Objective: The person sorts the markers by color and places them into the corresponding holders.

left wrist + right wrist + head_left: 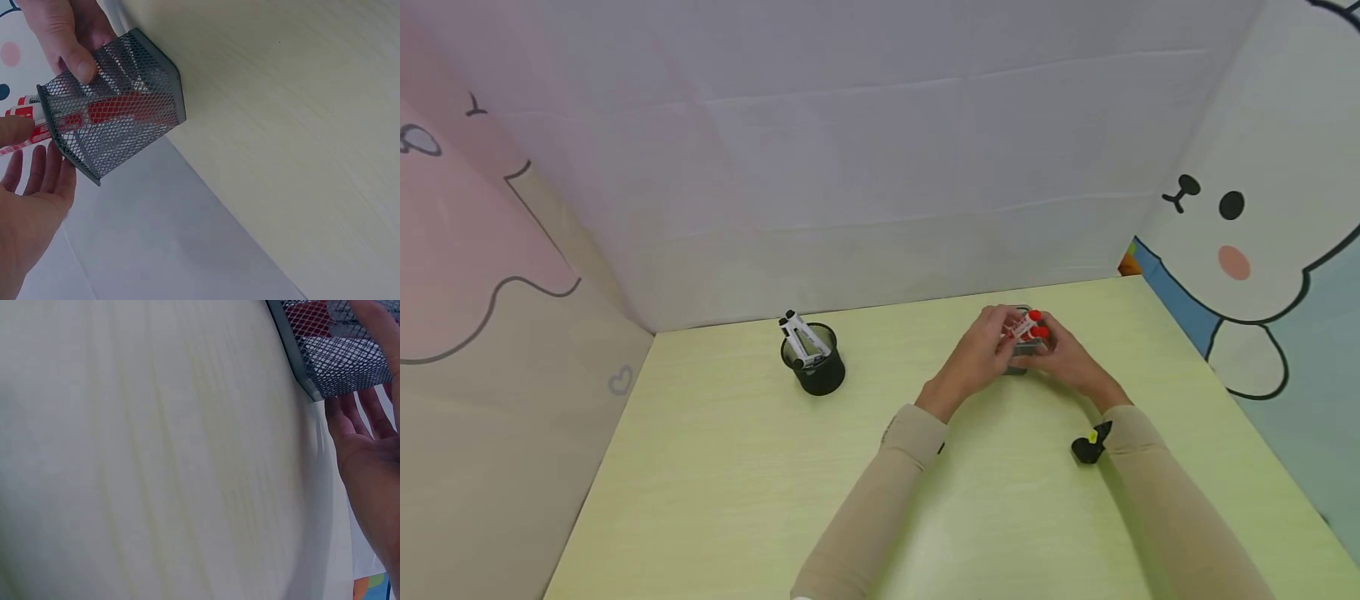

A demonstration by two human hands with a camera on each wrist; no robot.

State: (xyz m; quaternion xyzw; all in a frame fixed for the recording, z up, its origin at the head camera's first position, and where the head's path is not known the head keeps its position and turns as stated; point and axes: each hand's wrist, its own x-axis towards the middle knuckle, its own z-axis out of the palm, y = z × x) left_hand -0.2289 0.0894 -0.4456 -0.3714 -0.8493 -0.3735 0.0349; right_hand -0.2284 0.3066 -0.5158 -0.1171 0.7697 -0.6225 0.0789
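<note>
A dark grey mesh pen holder (147,94) with an angular rim stands towards the back right of the table, as the head view shows. My right hand (1066,357) grips its side, thumb on the mesh (84,65) and fingers around the far side (369,415). White-and-red markers with red caps (1036,316) stick out of its mouth, their red lower ends visible through the mesh. At the mouth, my left hand (976,354) pinches the markers between thumb and fingers, fingertips right at the rim (53,169).
To the left on the pale yellow table (715,467) stands a round black mesh cup (822,377) with several white, black-capped markers (805,337) leaning in it. A cloth backdrop (880,167) rises behind the table. A black wrist device (1090,447) hangs at my right cuff.
</note>
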